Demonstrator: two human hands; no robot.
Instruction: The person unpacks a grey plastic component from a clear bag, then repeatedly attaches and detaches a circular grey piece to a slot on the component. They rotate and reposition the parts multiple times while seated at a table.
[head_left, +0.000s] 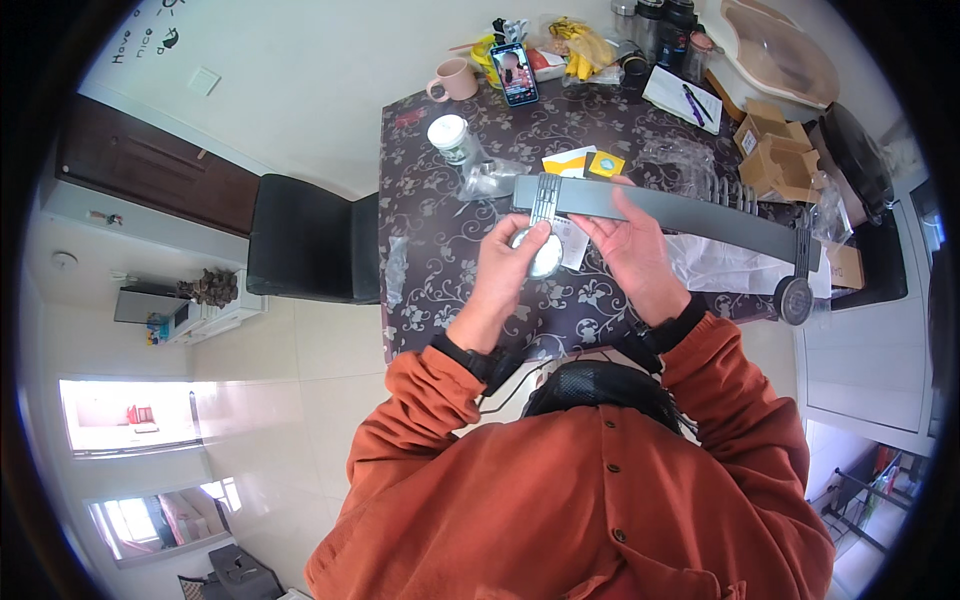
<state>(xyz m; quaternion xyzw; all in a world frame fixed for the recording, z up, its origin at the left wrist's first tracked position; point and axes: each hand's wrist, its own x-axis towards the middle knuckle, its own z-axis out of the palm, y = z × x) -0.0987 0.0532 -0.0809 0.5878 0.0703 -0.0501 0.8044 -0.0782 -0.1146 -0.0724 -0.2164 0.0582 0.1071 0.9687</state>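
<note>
A long, flat grey bar (690,212) is held up over the table, running from the middle to the right. Each end carries a ribbed band and a round disc: a shiny left disc (546,258) and a dark right disc (793,298). Closed around the left band and disc is my left hand (503,262), its thumb on the front. My right hand (640,252) grips the bar farther along, with the thumb over it and the fingers at its lower edge. Beside the hands lies a small white printed sheet (574,243), partly covered.
On the dark floral table (450,320) are a lidded white cup (450,138), a pink mug (455,80), a propped phone (514,75), bananas (583,50), a notepad with pens (680,98), open cardboard boxes (780,160) and plastic wrap. A black chair (300,238) stands left.
</note>
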